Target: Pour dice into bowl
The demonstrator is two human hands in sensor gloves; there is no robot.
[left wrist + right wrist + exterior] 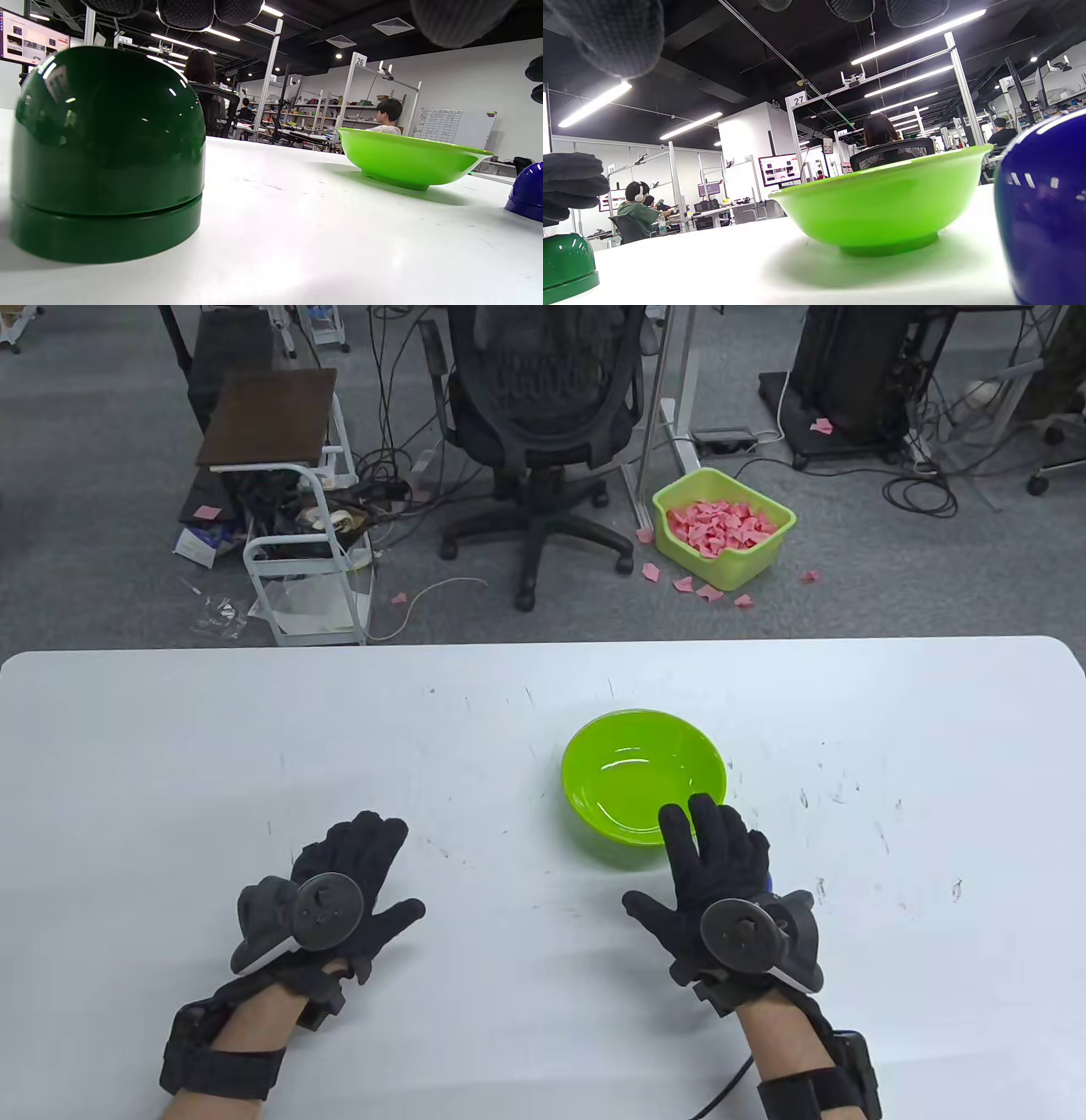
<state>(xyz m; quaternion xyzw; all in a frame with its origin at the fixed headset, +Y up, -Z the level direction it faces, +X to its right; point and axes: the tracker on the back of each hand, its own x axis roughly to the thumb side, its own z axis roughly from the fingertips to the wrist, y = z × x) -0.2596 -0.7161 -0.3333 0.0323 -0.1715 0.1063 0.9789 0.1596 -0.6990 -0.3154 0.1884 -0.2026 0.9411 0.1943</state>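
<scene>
A lime green bowl (628, 780) stands empty on the white table (254, 746), right of centre. My left hand (361, 869) hovers with fingers spread over a dark green dome-shaped dice cup (106, 156), which stands mouth down on its base. My right hand (708, 861) hovers the same way over a dark blue dome cup (1043, 212), just in front of the bowl (882, 212). In the table view the hands hide both cups, apart from a blue sliver (770, 882). Neither hand plainly touches a cup. No dice show.
The bowl (407, 161) sits between the cups, closer to the blue cup (526, 192). The green cup (566, 267) is well to its left. Beyond the far table edge are an office chair (543, 415) and a floor bin of pink paper (721, 527).
</scene>
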